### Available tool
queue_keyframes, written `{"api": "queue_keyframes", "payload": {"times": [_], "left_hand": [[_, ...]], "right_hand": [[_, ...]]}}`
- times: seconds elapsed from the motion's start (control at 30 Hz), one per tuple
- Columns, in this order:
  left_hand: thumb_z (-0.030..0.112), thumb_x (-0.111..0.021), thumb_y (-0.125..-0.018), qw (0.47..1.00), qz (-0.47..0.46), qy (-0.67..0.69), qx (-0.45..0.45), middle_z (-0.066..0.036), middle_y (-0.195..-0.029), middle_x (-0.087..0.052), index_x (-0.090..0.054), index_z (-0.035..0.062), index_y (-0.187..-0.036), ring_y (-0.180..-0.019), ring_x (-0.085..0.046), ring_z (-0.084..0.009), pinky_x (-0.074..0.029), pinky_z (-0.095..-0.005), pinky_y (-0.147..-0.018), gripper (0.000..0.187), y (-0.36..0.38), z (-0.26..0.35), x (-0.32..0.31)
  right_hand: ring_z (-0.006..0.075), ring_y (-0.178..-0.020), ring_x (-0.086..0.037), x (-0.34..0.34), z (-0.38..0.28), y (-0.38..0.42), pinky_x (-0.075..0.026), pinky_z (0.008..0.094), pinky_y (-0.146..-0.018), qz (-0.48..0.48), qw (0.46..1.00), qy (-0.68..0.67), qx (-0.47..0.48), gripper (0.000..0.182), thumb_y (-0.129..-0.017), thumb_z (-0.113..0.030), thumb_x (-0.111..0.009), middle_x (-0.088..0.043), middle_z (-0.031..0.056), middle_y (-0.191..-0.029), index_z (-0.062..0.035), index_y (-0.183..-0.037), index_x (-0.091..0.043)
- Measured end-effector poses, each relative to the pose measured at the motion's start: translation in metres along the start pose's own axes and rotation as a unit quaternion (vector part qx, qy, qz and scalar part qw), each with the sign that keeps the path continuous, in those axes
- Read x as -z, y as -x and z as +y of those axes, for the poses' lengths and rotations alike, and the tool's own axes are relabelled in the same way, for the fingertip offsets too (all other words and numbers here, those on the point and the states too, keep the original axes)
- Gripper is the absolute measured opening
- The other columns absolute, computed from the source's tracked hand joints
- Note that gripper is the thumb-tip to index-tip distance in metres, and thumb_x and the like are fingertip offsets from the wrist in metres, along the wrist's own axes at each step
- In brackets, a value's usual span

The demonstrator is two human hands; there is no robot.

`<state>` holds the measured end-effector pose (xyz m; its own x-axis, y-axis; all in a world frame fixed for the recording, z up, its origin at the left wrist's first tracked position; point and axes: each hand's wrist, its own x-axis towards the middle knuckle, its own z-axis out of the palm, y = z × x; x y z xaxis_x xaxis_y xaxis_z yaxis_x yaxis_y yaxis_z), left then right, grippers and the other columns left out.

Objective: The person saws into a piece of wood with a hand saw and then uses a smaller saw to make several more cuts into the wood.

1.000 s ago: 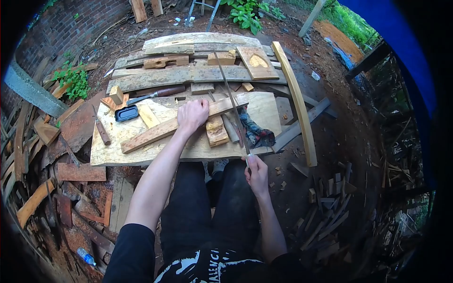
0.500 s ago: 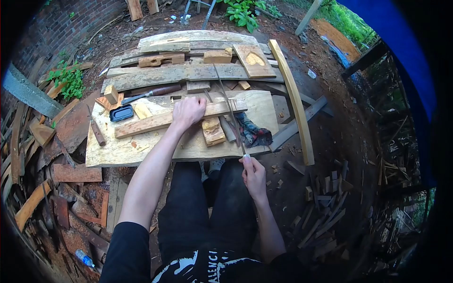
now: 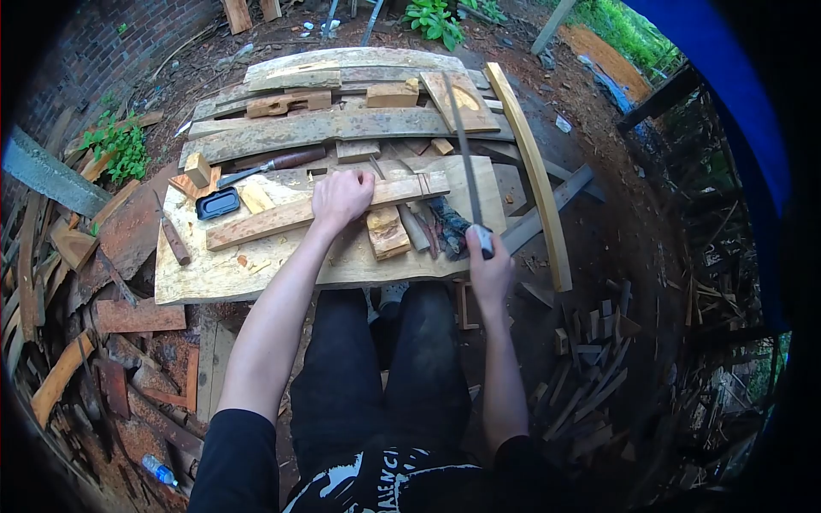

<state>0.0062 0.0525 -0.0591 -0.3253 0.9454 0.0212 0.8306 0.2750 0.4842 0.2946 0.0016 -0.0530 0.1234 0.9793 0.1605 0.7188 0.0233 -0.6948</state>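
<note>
1. The left hand (image 3: 342, 202) presses the wooden bar (image 3: 274, 226) from above, its fingers curled over the middle. The bar lies aslant on the worktop (image 3: 190, 280); with only one hand pinning it, a sideways push could swivel it.

2. The right hand (image 3: 492, 272) has its fingers wrapped round the handle of a long-bladed tool (image 3: 468, 167), just beside the bar's right end. The blade looks thin, so uneven pressure could bend it or make it skid.

3. Dark marks (image 3: 423, 185) cross the bar between the left fist and that end. A blade jumping off them leftward could reach the knuckles.

4. A wood block (image 3: 387, 233) sits against the bar's near side; whether it supports the bar is unclear. If not, the right end could rock under load.

5. The crumpled cloth (image 3: 451, 229) lies beneath the blade's path and could snag.

6. A chisel (image 3: 286, 161) rests beyond the bar, where a knock could shift its edge.
</note>
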Motion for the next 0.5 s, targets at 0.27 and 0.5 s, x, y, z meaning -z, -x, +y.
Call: {"api": "queue_keyframes", "payload": {"times": [0.27, 0.5], "left_hand": [[0.043, -0.046, -0.096, 1.000, -0.017, 0.002, 0.011, -0.026, -0.090, -0.073, -0.079, 0.0095, -0.099, -0.090, -0.072, -0.0441, -0.055, -0.0521, -0.086, 0.048, -0.001, -0.001, 0.002], [0.044, -0.047, -0.095, 1.000, -0.018, 0.001, 0.012, -0.026, -0.089, -0.073, -0.079, 0.0089, -0.098, -0.089, -0.072, -0.0441, -0.055, -0.0519, -0.086, 0.047, -0.001, 0.000, 0.001]], "right_hand": [[0.0499, -0.087, -0.071, -0.001, 0.028, -0.064, -0.054, 0.0570, -0.078, -0.004, 0.963, 0.267, 0.036, 0.070, -0.090, -0.070, -0.061, -0.074, 0.0274, -0.090, -0.0026, -0.109, -0.066], [0.0337, -0.107, -0.060, -0.022, 0.040, -0.059, -0.046, 0.0490, -0.095, 0.135, 0.909, 0.347, 0.187, 0.046, -0.088, -0.044, -0.074, -0.064, 0.0158, -0.108, -0.0038, -0.109, -0.067]]}}
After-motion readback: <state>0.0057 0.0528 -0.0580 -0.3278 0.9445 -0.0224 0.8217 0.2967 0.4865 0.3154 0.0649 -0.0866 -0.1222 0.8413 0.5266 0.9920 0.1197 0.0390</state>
